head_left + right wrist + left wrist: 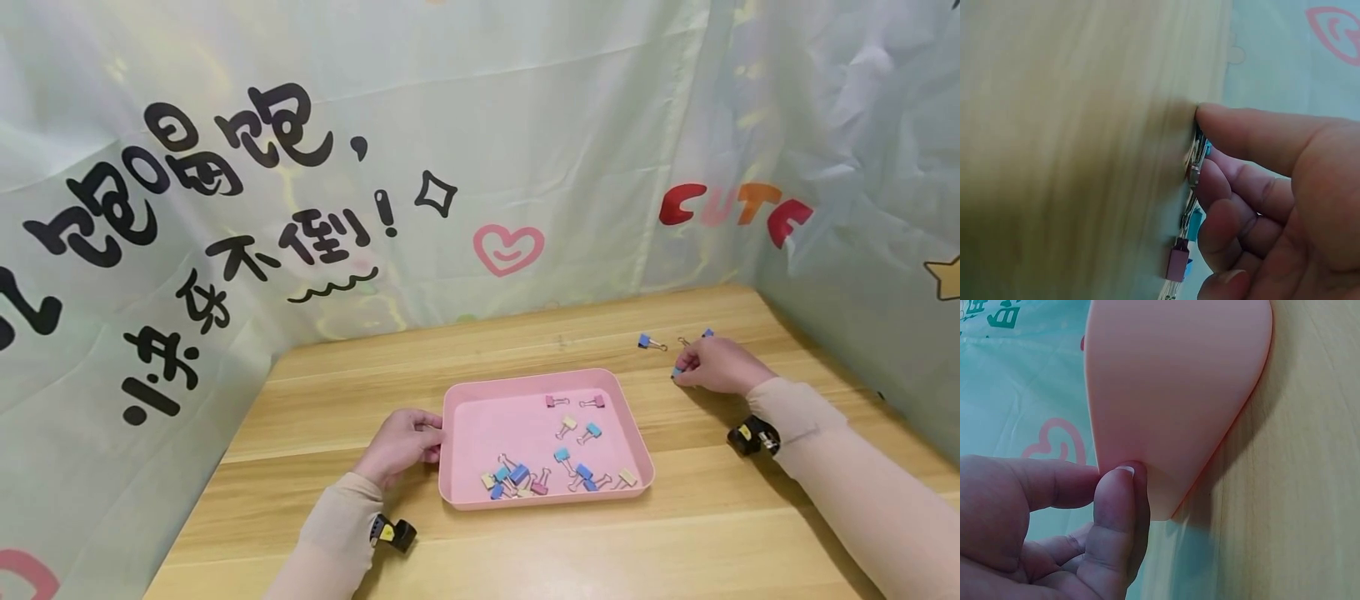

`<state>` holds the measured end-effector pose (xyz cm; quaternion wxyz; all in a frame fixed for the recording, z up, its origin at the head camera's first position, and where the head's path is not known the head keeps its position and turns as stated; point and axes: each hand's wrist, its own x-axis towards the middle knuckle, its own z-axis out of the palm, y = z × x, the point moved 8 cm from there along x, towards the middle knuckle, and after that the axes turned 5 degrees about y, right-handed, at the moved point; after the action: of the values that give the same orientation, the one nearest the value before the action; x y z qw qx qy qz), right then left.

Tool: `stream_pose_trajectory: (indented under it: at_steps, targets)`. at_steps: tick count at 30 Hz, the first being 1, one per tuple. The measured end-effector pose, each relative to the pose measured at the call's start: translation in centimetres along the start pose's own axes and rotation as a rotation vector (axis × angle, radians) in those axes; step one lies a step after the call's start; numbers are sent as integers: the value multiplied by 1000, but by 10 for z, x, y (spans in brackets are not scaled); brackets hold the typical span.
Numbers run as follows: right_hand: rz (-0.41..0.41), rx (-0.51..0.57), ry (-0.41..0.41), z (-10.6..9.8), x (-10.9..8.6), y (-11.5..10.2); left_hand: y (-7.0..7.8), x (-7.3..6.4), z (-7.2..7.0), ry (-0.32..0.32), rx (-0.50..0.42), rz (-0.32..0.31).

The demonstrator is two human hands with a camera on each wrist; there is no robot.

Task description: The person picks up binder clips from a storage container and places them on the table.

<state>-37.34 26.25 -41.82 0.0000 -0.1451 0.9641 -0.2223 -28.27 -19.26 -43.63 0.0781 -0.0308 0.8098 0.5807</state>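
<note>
The left hand (pixel 397 446) is pinching the tray (pixel 491 425) at lower centre, the right hand (pixel 720 365) a blue clip (pixel 677 373) at right.

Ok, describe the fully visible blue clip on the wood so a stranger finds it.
In the head view, find the pink tray on the wooden table and look just past its far right corner. There the blue binder clip lies with its handles toward the right. Of the clips outside the tray, it is leftmost.
</note>
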Motion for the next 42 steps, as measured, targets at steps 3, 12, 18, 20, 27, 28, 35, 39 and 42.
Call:
stream_pose_trajectory:
  at_steps: [3,12,18,20,27,28,35,39,42]
  targets:
    - [5,-6,-4,2,3,-2,1,-1,0,0,-1,-2]
    - [12,13,13,4,4,-7,1,-2,1,-7,-2,-4]
    - [17,62,38,-2,4,-16,1,-1,0,-1,-7,-5]
    - [12,72,49,-6,5,-23,1,-1,-1,1,-6,-4]
    - [-36,102,51,-13,12,-58,2,-2,-1,8,-3,-3]
    - [-46,114,52,-13,15,-64,3,-1,-1,9,-3,-2]
    - [-157,139,69,-8,30,-118,2,2,-2,15,0,-10]
    - [-215,153,23,4,34,-150,1,1,0,7,-3,-12]
    - [-247,160,-20,12,35,-171,1,0,0,10,-5,-13]
